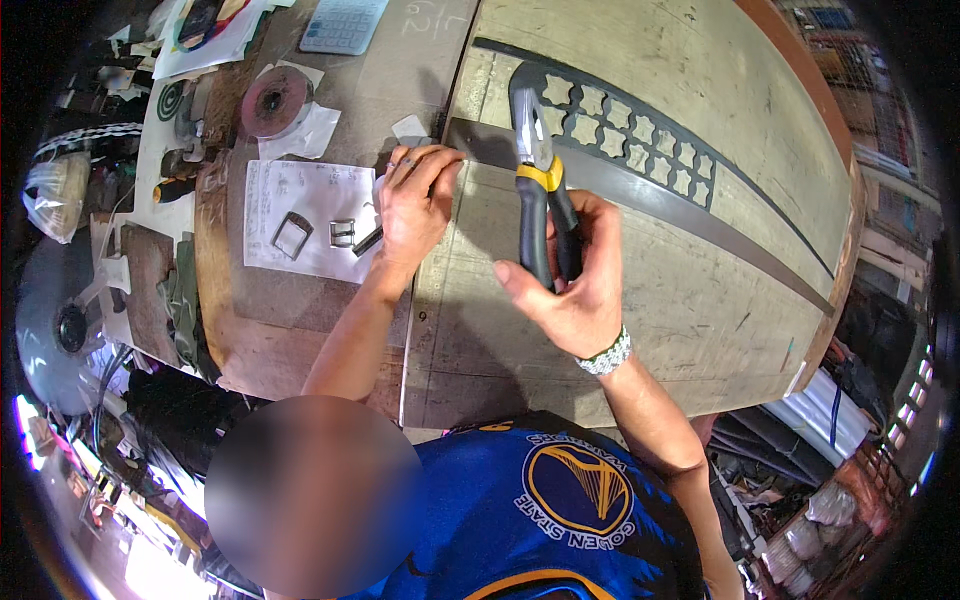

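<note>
We see our right hand (580, 290) closed around the black handles of a pair of pliers (540, 170), so that grip is clenched on the tool; the pliers stand nearly upright in the view, with a yellow band at the joint and the grey jaws pointing toward the far edge of the table (700, 330); whether the jaws are parted we cannot tell. The jaws lie over a dark metal strip (650, 205) that runs across the pale board from the near-left toward the far-right edge; beside it, on the far side, runs a curved band of star-shaped cut-outs (630, 125). Our left hand (415, 205) rests with its fingertips pressed on the left end of the dark strip, fingers bent and flat on it rather than wrapped round anything; a ring shows on one finger. Just to the left of that hand lies a white sheet of paper (300, 215) carrying a larger square buckle (292, 235) and a smaller buckle (343, 233), well apart from the pliers. Farther toward the far-left corner sit a round grinding disc (275, 100) on white paper and a calculator (342, 24) at the far edge. A pale beaded bracelet (605, 355) circles our right wrist.
</note>
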Demonstrator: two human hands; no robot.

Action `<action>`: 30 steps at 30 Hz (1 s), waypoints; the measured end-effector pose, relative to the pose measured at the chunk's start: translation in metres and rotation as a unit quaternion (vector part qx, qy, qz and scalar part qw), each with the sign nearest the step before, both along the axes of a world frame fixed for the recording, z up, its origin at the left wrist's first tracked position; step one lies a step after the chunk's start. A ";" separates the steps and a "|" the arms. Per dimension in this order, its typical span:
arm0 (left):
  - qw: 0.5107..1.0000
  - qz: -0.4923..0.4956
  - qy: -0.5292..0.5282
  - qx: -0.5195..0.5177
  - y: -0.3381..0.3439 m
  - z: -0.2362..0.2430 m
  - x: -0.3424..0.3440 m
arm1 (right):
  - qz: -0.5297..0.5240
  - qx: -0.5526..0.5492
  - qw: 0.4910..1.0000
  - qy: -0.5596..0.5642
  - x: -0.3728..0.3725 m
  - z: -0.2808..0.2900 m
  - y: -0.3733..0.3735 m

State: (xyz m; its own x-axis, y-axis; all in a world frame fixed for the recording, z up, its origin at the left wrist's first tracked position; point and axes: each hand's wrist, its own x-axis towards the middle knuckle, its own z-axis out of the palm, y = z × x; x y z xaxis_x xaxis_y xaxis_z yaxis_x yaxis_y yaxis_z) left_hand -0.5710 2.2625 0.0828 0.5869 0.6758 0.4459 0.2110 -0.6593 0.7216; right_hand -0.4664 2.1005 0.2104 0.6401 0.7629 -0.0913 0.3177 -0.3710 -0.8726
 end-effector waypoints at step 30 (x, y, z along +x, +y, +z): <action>1.000 0.028 -0.007 -0.010 -0.002 -0.001 -0.004 | 0.025 0.006 0.989 -0.148 -0.018 0.001 0.032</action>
